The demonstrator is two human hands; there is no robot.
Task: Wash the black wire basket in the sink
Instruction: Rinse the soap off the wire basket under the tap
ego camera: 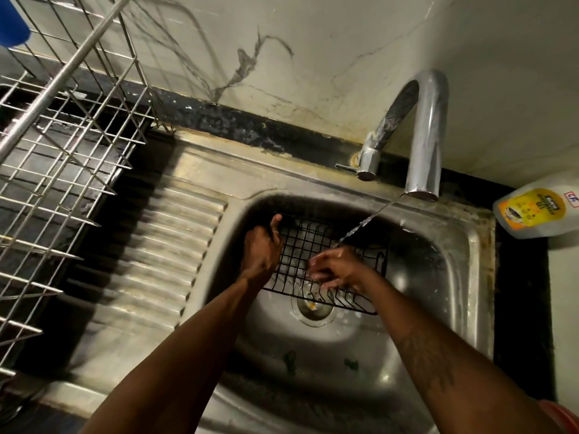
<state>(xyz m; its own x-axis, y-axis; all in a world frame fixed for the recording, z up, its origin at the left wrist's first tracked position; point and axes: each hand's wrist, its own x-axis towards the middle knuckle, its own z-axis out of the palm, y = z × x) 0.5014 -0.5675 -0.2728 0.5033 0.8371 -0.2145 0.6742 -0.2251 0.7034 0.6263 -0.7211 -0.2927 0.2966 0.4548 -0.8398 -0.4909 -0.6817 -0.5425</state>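
Head view, from the left: a blue rounded plastic object (pixel 12 23) shows at the top corner, partly cut off by the frame. Below it a silver wire dish rack (pixel 62 151) stands on the dark counter, its long metal bar slanting across it. Just beside the rack lies the ribbed stainless-steel drainboard (pixel 150 261), which runs into the stainless-steel sink (pixel 454 277).

Both bare forearms reach into the bowl from the near edge. The left hand (pixel 261 249) grips the left side of the black wire basket (pixel 300 242), its fingers curled round the frame and its thumb pointing up along the far corner. The basket is inside the bowl, over the round metal drain (pixel 313 308), with its far rim near the back wall of the bowl and its near rim of upright prongs towards the person. The right hand (pixel 335 267), wet and shiny, lies on the basket's grid to the right of the left hand, the two hands apart. Its fingers touch the wires, but they are blurred and I cannot tell whether they hook round one.

A thin stream of water (pixel 366 222) falls slantwise from the curved chrome faucet (pixel 427 136) onto the right hand. Two small green scraps (pixel 289 360) lie on the bowl's near floor. At the far right a clear bottle with a yellow label (pixel 532 211) lies on the counter against the pale marbled wall (pixel 313 57).
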